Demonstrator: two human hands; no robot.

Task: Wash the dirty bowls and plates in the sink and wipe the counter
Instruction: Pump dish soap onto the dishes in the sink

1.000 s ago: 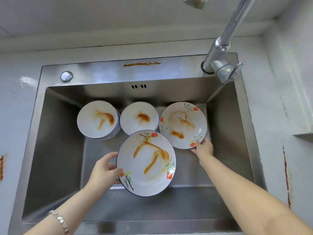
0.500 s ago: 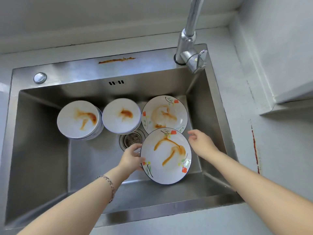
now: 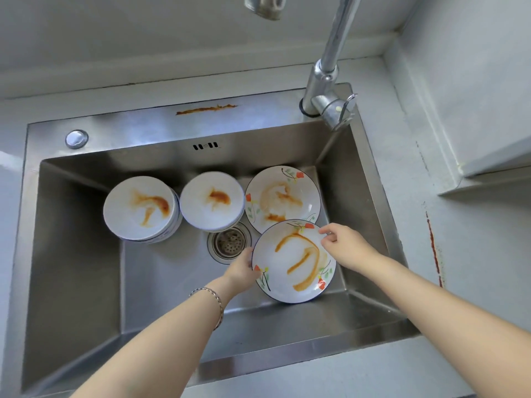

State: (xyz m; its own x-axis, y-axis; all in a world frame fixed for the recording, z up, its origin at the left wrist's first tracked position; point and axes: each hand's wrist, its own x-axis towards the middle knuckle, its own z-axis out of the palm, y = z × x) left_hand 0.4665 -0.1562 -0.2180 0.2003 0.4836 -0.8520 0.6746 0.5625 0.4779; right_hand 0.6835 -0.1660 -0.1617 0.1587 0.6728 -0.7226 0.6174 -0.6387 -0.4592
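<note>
The near plate (image 3: 294, 261) lies low in the sink (image 3: 71, 254), right of the drain. The left hand (image 3: 242, 270) grips its left rim; the right hand (image 3: 344, 245) pinches the far rim. Glazed, sauce-smeared, probably slippery and breakable: hold opposite rims.

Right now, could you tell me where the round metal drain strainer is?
In the sink floor's middle, the round metal drain strainer lies just left of the left hand, below the small white bowl.

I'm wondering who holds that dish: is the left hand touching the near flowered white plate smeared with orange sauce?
Touching. The head view shows the left hand gripping the left rim of the near flowered white plate, fingers curled against its edge.
</note>
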